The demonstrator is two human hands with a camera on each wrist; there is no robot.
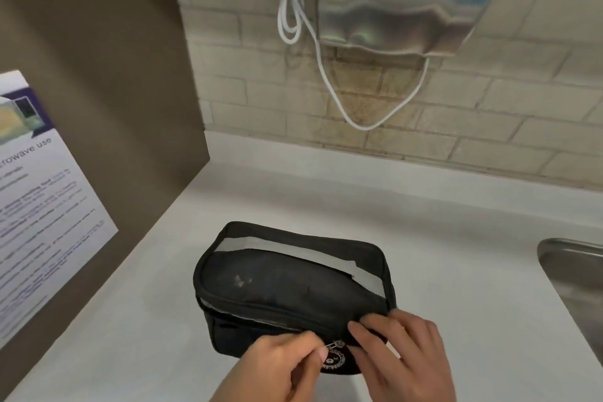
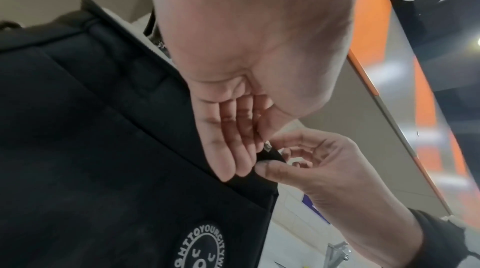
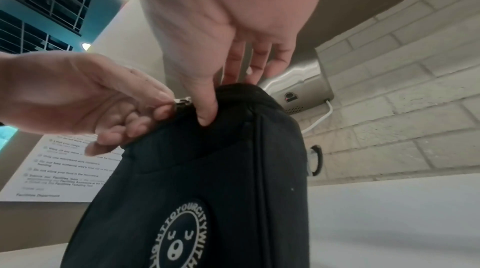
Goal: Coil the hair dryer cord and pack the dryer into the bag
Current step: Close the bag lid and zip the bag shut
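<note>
Head: black bag (image 1: pixel 287 284) flat on worktop (image 1: pixel 424 206). L hand (image 1: pixel 287 364) fingers pinch zip pull (image 1: pixel 336 343); R hand (image 1: pixel 401 352) grips bag's near-right corner.
L wrist: thumb + forefinger tight on pull.
R wrist: R thumb on bag front, fingers over top.

Bag (image 1: pixel 287 284) lay on the counter (image 1: pixel 424 222), toward its front. Left hand (image 1: pixel 280 365) and right hand (image 1: pixel 401 356) met at its near right corner, either side of the zipper pull (image 1: pixel 336 343). Sink (image 1: pixel 574 274) lay right, notice (image 1: pixel 42 206) left, wall dryer (image 1: pixel 404 0) behind and above.
</note>
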